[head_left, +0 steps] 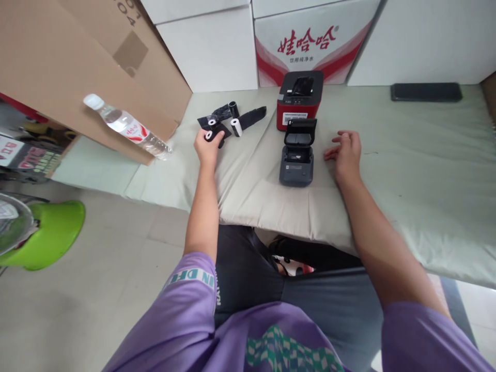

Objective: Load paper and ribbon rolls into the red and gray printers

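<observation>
Pale green mat (406,170) covers the floor, with boxes behind it. On it sits a small dark label printer (296,160), its lid open. The right hand (346,153) rests flat beside it, fingers spread. The left hand (208,145) grips a little white paper roll (210,136), black-wrapped.

Both bare arms are stretched forward from purple short sleeves. The left hand (208,142) is closed, its fingers curled around something small and its back turned upward. The right hand (346,151) is laid flat, palm down, with the fingers spread loosely and pointed toward the left, nothing gripped.
</observation>
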